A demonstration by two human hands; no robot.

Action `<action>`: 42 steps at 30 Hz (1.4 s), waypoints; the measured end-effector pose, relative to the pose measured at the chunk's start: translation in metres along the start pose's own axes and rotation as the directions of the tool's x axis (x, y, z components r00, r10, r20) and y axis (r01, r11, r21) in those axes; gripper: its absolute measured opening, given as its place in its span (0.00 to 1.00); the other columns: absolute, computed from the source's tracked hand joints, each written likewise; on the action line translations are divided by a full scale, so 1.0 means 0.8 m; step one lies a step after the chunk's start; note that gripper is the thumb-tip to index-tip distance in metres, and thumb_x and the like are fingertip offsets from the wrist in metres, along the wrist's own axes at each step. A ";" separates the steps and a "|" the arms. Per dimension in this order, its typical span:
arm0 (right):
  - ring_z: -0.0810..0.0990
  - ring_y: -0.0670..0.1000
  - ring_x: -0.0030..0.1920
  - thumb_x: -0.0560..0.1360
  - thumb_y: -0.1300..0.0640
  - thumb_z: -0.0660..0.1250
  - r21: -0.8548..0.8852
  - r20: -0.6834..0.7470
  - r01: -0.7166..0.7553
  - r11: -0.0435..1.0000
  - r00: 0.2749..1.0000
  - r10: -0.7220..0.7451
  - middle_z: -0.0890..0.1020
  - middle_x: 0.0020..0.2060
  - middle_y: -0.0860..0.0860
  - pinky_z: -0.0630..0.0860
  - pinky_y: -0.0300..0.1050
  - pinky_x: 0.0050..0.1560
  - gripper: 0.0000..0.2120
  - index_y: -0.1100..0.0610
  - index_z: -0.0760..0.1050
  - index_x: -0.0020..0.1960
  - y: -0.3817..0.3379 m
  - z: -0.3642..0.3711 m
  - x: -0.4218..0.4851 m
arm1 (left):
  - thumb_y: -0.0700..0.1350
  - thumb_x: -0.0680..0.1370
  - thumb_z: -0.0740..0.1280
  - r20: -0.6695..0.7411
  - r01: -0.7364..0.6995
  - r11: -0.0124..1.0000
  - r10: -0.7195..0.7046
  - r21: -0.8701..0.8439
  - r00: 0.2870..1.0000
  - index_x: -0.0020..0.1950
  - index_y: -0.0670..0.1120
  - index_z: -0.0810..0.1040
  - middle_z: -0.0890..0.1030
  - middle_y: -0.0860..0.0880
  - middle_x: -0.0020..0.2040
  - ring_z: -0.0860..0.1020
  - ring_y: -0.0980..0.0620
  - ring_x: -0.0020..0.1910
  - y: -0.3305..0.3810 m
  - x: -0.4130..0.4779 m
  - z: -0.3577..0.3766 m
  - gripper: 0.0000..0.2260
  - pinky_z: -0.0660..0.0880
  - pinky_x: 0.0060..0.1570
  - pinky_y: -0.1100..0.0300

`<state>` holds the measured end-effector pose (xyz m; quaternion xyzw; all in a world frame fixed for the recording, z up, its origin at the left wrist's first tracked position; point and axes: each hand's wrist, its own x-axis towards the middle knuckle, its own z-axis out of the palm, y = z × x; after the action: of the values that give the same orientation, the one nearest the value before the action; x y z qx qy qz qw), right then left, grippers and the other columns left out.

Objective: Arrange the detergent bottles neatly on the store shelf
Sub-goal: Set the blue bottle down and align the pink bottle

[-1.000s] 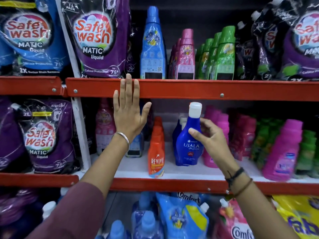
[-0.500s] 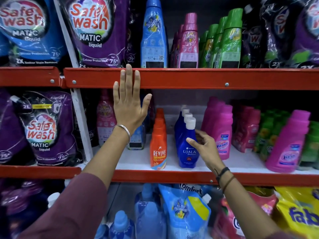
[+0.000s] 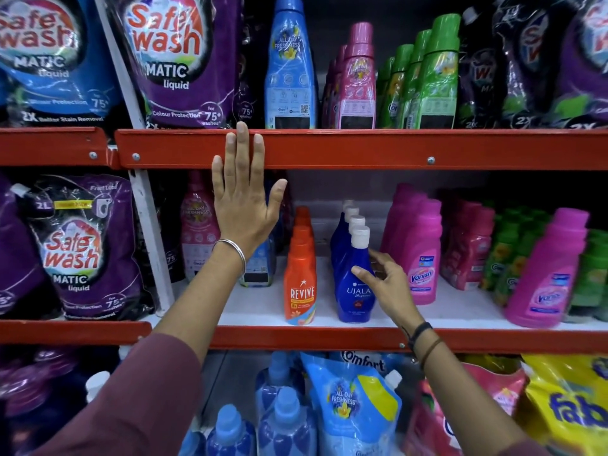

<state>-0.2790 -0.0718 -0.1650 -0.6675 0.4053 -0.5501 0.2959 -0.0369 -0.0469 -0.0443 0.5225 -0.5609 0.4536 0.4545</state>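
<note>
Deep blue plastic with a white flip cap: the front Ujala bottle [image 3: 356, 281] stands upright on the white middle shelf [image 3: 263, 301], heading a single-file row of identical blue bottles [image 3: 345, 225] running back toward the wall. My right hand [image 3: 388, 284] is at its right flank, thumb tip on the bottle's shoulder and the other fingers curled loosely behind the neck; I can't tell whether it truly grips or only touches. My left hand [image 3: 245, 199] is well apart from it, up and to the left.

On the label I read "UJALA" in white. Just beside it to the left stands an orange bottle marked "REVIVE" [image 3: 300, 284], also fronting its own row. To the right, a squat pink bottle reads "Vanish" [image 3: 419, 255]. Purple pouches [image 3: 80, 248] say "Safe wash MATIC liquid", a tall light-blue bottle [image 3: 289, 64] above says "ALL DAY FRESHNESS", and a blue pouch [image 3: 355, 406] below repeats those words.

My left hand lies flat and spread, fingers pointing up against the red metal shelf edge [image 3: 362, 149], holding nothing, a silver bangle [image 3: 230, 251] at the wrist. My right wrist bends inward and wears dark bands [image 3: 421, 337].
</note>
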 end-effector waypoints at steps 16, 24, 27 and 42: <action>0.79 0.46 0.56 0.75 0.55 0.66 0.099 -0.325 0.105 0.990 0.943 -0.067 0.80 0.55 0.49 0.74 0.45 0.59 0.14 0.51 0.74 0.61 0.001 -0.105 -0.045 | 0.54 0.81 0.50 0.218 0.038 0.737 0.149 -0.674 0.964 0.75 0.46 0.58 0.60 0.46 0.77 0.57 0.49 0.77 0.199 -0.117 -0.024 0.24 0.58 0.72 0.48; 0.78 0.53 0.56 0.75 0.59 0.65 -0.101 -0.589 0.036 0.994 0.803 -0.089 0.79 0.54 0.54 0.74 0.47 0.60 0.14 0.57 0.74 0.61 0.050 -0.192 -0.063 | 0.54 0.80 0.54 0.385 0.032 0.879 0.176 -0.476 0.906 0.77 0.49 0.56 0.54 0.52 0.78 0.52 0.53 0.77 0.259 -0.203 0.036 0.26 0.50 0.74 0.47; 0.73 0.56 0.61 0.74 0.59 0.65 -0.251 -0.658 -0.018 0.968 0.737 -0.156 0.76 0.59 0.57 0.68 0.43 0.62 0.17 0.59 0.71 0.63 0.065 -0.222 -0.061 | 0.54 0.79 0.54 0.390 -0.014 0.946 0.146 -0.323 0.909 0.78 0.48 0.53 0.46 0.55 0.79 0.48 0.53 0.78 0.260 -0.224 0.056 0.28 0.42 0.75 0.50; 0.73 0.63 0.62 0.70 0.45 0.69 -0.424 -0.673 -0.282 0.861 0.734 -0.092 0.72 0.63 0.63 0.71 0.57 0.57 0.35 0.65 0.62 0.68 0.069 -0.293 0.006 | 0.53 0.78 0.55 0.184 -0.152 0.987 0.158 -0.043 0.970 0.78 0.47 0.49 0.45 0.51 0.79 0.46 0.53 0.78 0.264 -0.239 0.086 0.31 0.38 0.74 0.47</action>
<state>-0.5189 -0.0912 -0.1579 -0.4534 0.6469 -0.6126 -0.0250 -0.2428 -0.0727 -0.2515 0.5109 -0.6466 0.4286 0.3705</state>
